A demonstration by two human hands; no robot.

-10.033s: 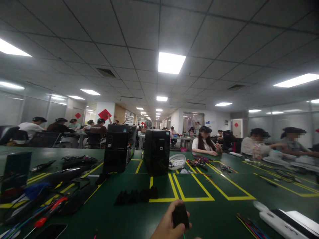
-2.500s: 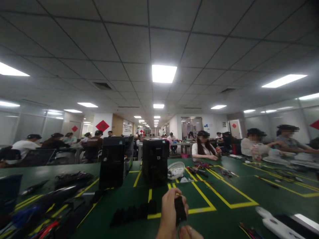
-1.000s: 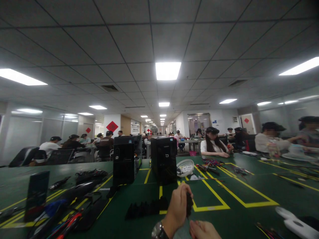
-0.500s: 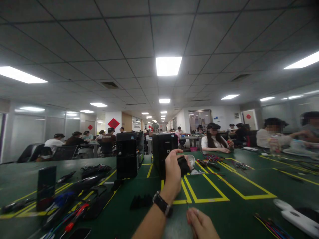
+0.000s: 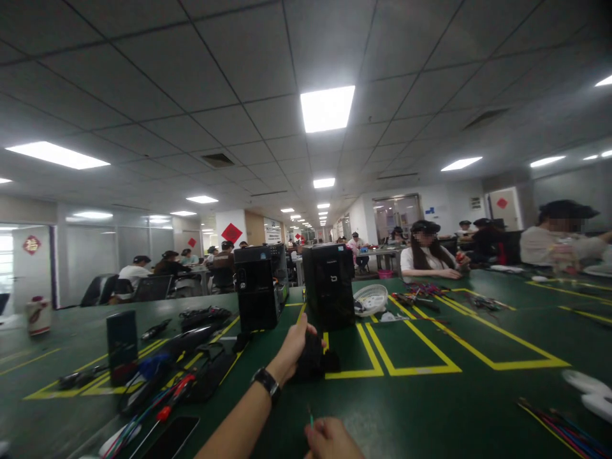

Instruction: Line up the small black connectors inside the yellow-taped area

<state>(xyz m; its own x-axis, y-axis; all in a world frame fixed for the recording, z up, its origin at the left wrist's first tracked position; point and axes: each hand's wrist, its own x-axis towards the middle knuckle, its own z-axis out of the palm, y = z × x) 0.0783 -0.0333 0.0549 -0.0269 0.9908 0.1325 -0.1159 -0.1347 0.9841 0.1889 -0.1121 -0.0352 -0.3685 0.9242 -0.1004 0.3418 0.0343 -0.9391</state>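
Note:
My left hand [image 5: 294, 350], with a watch on its wrist, reaches out low over the table. Its fingers are closed around a dark, soft-looking black object [image 5: 312, 358], whose kind is too blurred to tell. Further black material [image 5: 331, 362] shows just right of it, and I cannot tell whether it is the same piece. At the bottom edge, my right hand [image 5: 332, 440] pinches a thin green wire [image 5: 312, 421] with its darker tip pointing up. Beyond my left hand stands a black computer tower [image 5: 329, 287], with a second computer tower [image 5: 255, 290] to its left.
Left lie a red-handled screwdriver [image 5: 165, 411], a phone [image 5: 174, 438], cables and an upright dark box [image 5: 122, 347]. A white basket [image 5: 371, 298] is beside the right tower. Bundled wires [image 5: 567, 424] lie front right. A person [image 5: 428, 258] sits across the green table.
My left hand has come down and left, from in front of the right tower to low over the table, still holding black material. My right hand keeps the wire. The view has turned left.

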